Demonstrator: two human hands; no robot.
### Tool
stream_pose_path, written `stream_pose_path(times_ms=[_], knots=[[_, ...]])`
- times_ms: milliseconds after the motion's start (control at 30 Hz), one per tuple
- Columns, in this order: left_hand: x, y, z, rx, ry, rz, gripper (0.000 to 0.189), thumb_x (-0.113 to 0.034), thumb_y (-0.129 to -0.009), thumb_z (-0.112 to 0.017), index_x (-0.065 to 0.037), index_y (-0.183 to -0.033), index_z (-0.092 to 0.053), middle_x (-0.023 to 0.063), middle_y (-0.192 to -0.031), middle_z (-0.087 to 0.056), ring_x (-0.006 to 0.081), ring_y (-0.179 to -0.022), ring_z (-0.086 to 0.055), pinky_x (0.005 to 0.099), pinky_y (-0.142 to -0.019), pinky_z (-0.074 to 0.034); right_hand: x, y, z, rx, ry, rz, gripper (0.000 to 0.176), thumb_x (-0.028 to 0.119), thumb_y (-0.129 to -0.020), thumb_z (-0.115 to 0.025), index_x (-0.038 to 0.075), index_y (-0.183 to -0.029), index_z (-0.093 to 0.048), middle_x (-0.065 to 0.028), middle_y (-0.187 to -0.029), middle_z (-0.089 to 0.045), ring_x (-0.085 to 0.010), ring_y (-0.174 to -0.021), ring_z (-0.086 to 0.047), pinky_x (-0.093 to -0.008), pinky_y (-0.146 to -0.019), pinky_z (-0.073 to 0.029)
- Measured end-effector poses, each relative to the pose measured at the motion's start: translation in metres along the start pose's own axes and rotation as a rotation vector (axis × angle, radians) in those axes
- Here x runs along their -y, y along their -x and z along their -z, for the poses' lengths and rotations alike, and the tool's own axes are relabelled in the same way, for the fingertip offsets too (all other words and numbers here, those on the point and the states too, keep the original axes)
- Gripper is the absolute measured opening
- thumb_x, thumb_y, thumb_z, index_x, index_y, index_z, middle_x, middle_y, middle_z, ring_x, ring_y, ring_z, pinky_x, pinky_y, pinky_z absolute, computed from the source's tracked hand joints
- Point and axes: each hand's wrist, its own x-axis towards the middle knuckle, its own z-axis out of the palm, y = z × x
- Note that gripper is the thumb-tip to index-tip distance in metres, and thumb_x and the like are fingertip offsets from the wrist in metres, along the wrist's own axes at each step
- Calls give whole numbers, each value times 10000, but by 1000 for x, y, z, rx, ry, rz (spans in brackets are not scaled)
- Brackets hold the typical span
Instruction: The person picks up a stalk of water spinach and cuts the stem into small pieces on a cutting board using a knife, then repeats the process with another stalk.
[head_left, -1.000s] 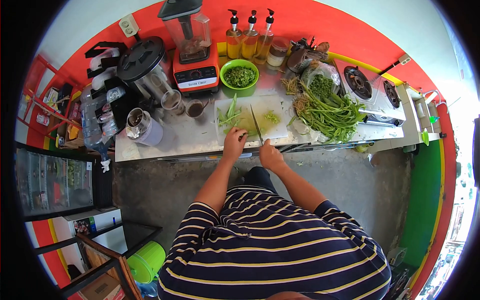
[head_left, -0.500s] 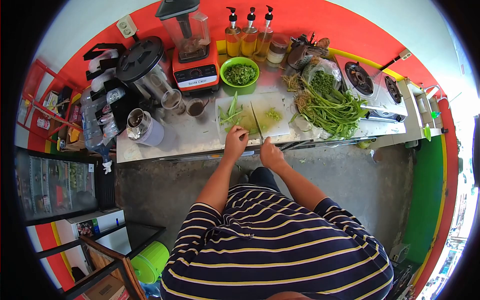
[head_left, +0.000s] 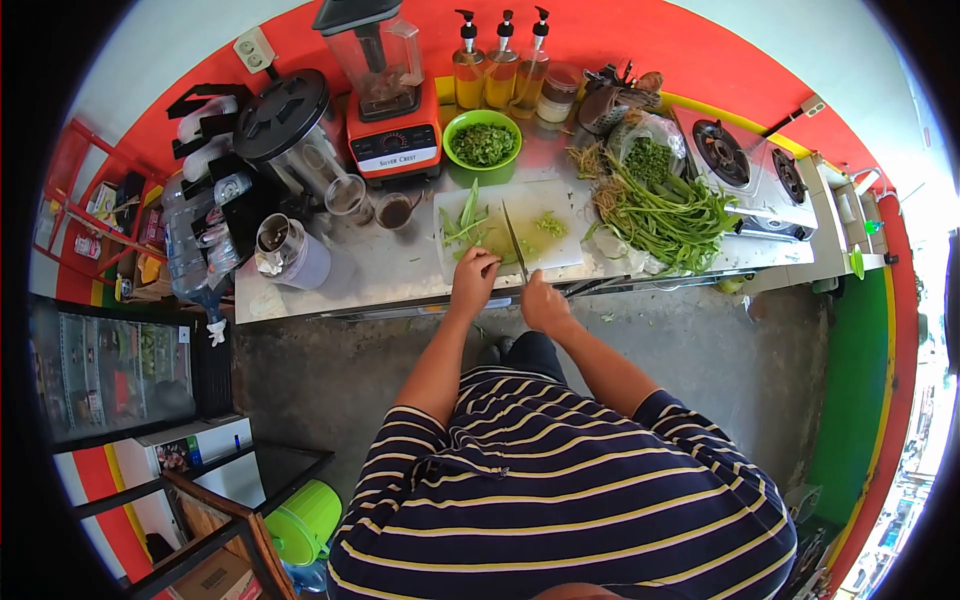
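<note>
A white cutting board (head_left: 562,205) lies at the counter's front edge. My right hand (head_left: 545,303) is closed around the handle of a knife (head_left: 514,236), its long blade pointing away across the board. Left of the blade, my left hand (head_left: 474,284) has its fingers curled together at the board's near edge, pinching green stalks (head_left: 497,260) that are mostly hidden by the fingers. Uncut leaves (head_left: 466,218) rest on the board's left side. Small chopped green pieces (head_left: 550,224) lie to the right of the knife.
Behind the board stands a green bowl (head_left: 484,165) of chopped greens, beside a red blender (head_left: 394,145). A heap of leafy stalks (head_left: 670,220) lies to the right, before a gas stove (head_left: 745,175). Cups (head_left: 396,213) and a container (head_left: 292,255) stand left.
The whole view has shifted slightly. Both hands and the knife keep nearly the same place on the board, and the greens look much the same.
</note>
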Motion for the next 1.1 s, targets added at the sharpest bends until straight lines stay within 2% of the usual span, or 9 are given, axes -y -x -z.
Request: stream_pose_path(times_ms=[133,200,300,467,600,800,967,1033,1100], knots=[[1,1,-2,3,21,20,130,-31,-908,-671,27,-1003,-737,136,-976,-633,273,-800,-676,364,-732,-541,3,-20,15,9,52,34,388,289,-1016,-490,-66,-1157,-421,-376,-1057,-654,-534,-1017,-643,-573,-915,-502],[1,0,-1,12,17,19,129,-30,-906,-672,24,-1002,-739,135,-979,-633,272,-801,-676,365,-736,-541,9,-14,20,84,10,0,364,202,-973,-505,-69,-1203,-427,-348,-1113,-659,-499,-1076,-650,-543,-954,-508],[0,1,-2,9,9,38,122,-24,-898,-677,19,-993,-740,132,-983,-634,269,-801,-676,365,-742,-540,11,11,8,61,5,-61,353,176,-956,-515,-69,-1197,-435,-343,-1113,-662,-482,-1076,-657,-534,-951,-512],[1,2,-4,12,-26,19,144,-18,-886,-684,20,-1018,-728,134,-996,-640,267,-797,-679,362,-743,-541,15,-7,12,60,130,-12,328,149,-943,-525,-60,-1182,-445,-316,-1115,-675,-451,-1067,-674,-513,-929,-532],[0,-1,-8,-71,59,93,186,-34,-874,-696,22,-1051,-705,145,-1013,-648,268,-813,-688,350,-743,-551,23,-16,26,66,154,15,304,128,-938,-519,-53,-1173,-455,-293,-1092,-691,-434,-1058,-684,-492,-909,-550],[5,3,-10,-71,63,101,156,-42,-862,-718,25,-1003,-710,144,-1019,-655,272,-822,-694,342,-741,-566,13,15,9,58,180,-48,373,130,-938,-525,-74,-1239,-442,-302,-1101,-690,-416,-1047,-695,-487,-907,-551],[4,3,-8,-57,12,56,164,-46,-868,-719,36,-1010,-721,137,-1021,-652,267,-845,-693,345,-748,-574,16,-9,13,31,184,-15,363,125,-934,-527,-65,-1235,-456,-299,-1067,-701,-416,-1037,-699,-477,-898,-557],[7,5,-9,-15,-59,47,185,-52,-876,-712,43,-1034,-721,133,-1054,-651,269,-888,-688,362,-771,-575,16,-14,23,61,129,27,328,127,-939,-517,-58,-1194,-425,-331,-1069,-680,-465,-1041,-675,-519,-915,-534],[5,10,-12,-20,-25,53,181,-45,-883,-696,48,-1037,-720,133,-1070,-648,275,-905,-684,374,-784,-571,16,-4,26,71,119,8,331,126,-935,-522,-58,-1192,-427,-330,-1066,-680,-465,-1040,-676,-518,-916,-534]])
